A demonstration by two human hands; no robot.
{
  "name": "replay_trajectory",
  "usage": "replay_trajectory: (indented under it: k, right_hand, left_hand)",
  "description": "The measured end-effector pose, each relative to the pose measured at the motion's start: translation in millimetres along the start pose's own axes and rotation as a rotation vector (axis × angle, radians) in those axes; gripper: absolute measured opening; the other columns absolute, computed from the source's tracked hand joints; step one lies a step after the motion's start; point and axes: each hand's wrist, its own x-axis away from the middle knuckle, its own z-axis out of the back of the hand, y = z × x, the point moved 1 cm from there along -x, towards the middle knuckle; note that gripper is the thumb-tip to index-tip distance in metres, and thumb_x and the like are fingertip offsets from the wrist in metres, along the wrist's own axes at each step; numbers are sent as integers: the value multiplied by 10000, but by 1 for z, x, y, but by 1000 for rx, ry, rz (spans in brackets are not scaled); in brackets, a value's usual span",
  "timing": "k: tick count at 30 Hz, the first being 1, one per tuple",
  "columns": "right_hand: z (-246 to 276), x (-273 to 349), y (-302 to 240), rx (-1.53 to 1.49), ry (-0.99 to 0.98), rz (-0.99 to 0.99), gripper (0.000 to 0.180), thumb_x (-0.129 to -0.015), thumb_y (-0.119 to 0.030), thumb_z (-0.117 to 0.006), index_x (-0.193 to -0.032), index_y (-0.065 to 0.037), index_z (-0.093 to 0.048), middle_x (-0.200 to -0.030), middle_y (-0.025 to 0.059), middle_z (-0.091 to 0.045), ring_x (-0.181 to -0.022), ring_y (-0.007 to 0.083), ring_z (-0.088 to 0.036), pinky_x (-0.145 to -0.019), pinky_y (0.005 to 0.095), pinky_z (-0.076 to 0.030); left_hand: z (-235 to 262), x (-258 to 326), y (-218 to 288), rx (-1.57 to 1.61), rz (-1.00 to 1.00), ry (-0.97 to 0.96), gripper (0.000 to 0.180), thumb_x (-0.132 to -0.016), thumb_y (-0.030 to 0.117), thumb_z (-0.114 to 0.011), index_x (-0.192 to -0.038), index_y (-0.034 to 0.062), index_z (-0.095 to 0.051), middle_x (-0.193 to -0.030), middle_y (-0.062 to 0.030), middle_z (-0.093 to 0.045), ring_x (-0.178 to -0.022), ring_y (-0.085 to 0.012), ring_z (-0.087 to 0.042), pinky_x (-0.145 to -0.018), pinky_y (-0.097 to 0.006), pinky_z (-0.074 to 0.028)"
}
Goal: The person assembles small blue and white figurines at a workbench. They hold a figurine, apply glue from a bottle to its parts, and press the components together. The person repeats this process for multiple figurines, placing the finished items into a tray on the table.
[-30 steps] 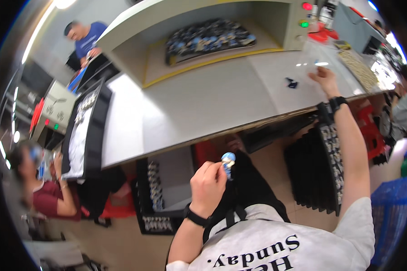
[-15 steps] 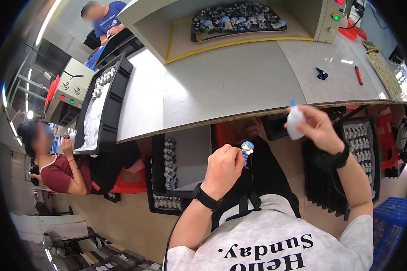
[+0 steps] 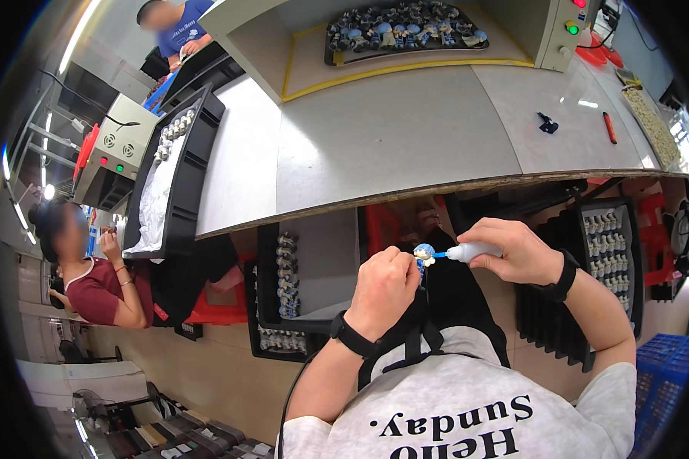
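A worker's left hand (image 3: 381, 284) is closed around a small blue-haired plastic figurine (image 3: 422, 255), pinching it by the lower body so the head stands clear above the fingers, in the air in front of the chest and below the edge of the grey work surface (image 3: 390, 145). The right hand (image 3: 519, 251) grips a small white squeeze bottle with a blue nozzle (image 3: 471, 251), its tip touching or all but touching the figurine's head; the view is too small to tell which. The figurine looks light and rigid, with fine parts that would likely snap or smear under pressure, so the firm hold low on the body suits it. The bottle seems soft-walled and is best held at mid-barrel, as here. Beyond the hands, black trays of similar figurines (image 3: 287, 275) sit under the surface, another black tray of them (image 3: 402, 30) lies at the back inside a yellow-taped border, and a seated co-worker in a dark red top (image 3: 99, 291) works at left.
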Motion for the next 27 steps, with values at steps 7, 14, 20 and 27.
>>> replay_trajectory:
  k: [7, 14, 20, 27]
  right_hand:
    - [5, 0, -8, 185, 7, 32, 310, -719, -69, -730, -1016, -40, -647, -932, 91, -637, -809, 284, -638, -690, 362, -511]
    - [6, -3, -15, 291, 9, 80, 306, -709, -62, -729, -1005, -44, -653, -914, 84, -635, -787, 272, -632, -670, 364, -502]
    - [6, -3, -20, 362, 17, 110, 306, -701, -73, -736, -996, -55, -656, -903, 76, -631, -779, 260, -628, -669, 362, -499]
    - [5, -3, -21, 432, 13, 143, 330, -691, -84, -749, -1009, -65, -663, -908, 80, -626, -779, 259, -617, -675, 359, -494]
  left_hand:
    - [0, 1, 2, -37, -29, -1, 44, -747, 14, -669, -740, 10, -625, -673, -100, -573, -610, -285, -590, -554, -376, -478]
    - [-1, 3, 3, -62, -43, -1, 54, -741, 13, -676, -743, 12, -622, -671, -99, -565, -619, -280, -589, -560, -375, -479]
    - [-1, 4, 4, -59, -47, 7, 57, -737, 9, -678, -741, 9, -621, -673, -100, -564, -616, -279, -587, -560, -377, -480]
    - [-1, 5, 5, -67, -49, 7, 59, -729, 9, -680, -744, 10, -623, -673, -100, -564, -616, -278, -587, -561, -379, -481]
